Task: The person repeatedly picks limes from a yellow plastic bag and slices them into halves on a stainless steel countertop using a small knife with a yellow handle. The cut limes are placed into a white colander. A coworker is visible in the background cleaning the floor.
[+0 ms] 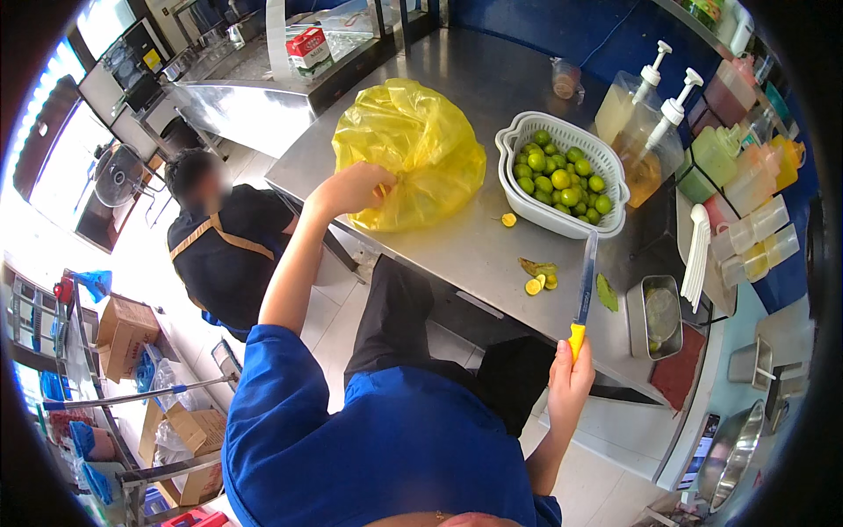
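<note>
My left hand [359, 188] pinches the gathered part of a yellow plastic bag [428, 145], which sits puffed out on the stainless steel table [454, 253]. What the bag holds cannot be seen. In my right hand [571, 375] is the yellow handle of a knife [585, 283], its blade pointing away from me over the table. Beyond the blade tip stands a white plastic basket [560, 222] with many small green limes [543, 184] inside. Cut citrus pieces [533, 286] and a green leaf [606, 292] lie on either side of the blade, and another cut half [508, 219] lies nearer the bag.
Pump bottles [649, 141] stand behind the basket at the right. A steel container [655, 317] with citrus in it is near the table's right end, beside white spoons [696, 257]. At the left, a person in dark clothes [227, 253] is low beside the table.
</note>
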{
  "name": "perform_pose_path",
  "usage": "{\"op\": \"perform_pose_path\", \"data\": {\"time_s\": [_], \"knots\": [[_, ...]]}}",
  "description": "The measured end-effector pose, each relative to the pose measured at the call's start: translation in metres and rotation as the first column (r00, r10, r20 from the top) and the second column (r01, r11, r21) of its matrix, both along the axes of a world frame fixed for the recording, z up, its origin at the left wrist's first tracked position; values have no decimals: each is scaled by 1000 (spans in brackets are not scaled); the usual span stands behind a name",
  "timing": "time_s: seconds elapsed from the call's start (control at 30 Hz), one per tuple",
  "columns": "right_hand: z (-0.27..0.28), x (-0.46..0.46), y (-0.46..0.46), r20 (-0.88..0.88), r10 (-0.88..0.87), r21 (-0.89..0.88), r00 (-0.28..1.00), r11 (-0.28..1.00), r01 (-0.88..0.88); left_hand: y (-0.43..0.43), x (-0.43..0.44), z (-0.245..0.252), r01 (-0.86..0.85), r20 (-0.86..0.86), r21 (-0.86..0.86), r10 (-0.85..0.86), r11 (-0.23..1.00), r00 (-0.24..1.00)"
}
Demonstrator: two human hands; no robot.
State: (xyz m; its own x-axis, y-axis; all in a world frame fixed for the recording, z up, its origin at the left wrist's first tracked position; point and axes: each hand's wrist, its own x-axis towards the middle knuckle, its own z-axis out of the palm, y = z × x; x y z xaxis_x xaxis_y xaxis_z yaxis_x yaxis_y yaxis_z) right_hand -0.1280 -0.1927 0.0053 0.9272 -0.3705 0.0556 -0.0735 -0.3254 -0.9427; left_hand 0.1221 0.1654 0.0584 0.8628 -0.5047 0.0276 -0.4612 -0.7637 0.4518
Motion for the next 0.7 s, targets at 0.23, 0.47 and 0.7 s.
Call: {"op": "perform_pose_path", "data": {"time_s": [0.23, 0.47, 0.7], "knots": [[0, -6, -5, -32, -43, -38, 999, 998, 42, -20, -41, 17, -130, 96, 134, 117, 982, 988], [3, -3, 2, -37, -21, -22, 999, 1000, 20, -33, -84, 33, -250, 72, -796, 497, 551, 865], [14, 8, 34, 36, 97, -342, 995, 936, -79, -106, -110, -13, -255, -273, -958, -141, 133, 952]]}}
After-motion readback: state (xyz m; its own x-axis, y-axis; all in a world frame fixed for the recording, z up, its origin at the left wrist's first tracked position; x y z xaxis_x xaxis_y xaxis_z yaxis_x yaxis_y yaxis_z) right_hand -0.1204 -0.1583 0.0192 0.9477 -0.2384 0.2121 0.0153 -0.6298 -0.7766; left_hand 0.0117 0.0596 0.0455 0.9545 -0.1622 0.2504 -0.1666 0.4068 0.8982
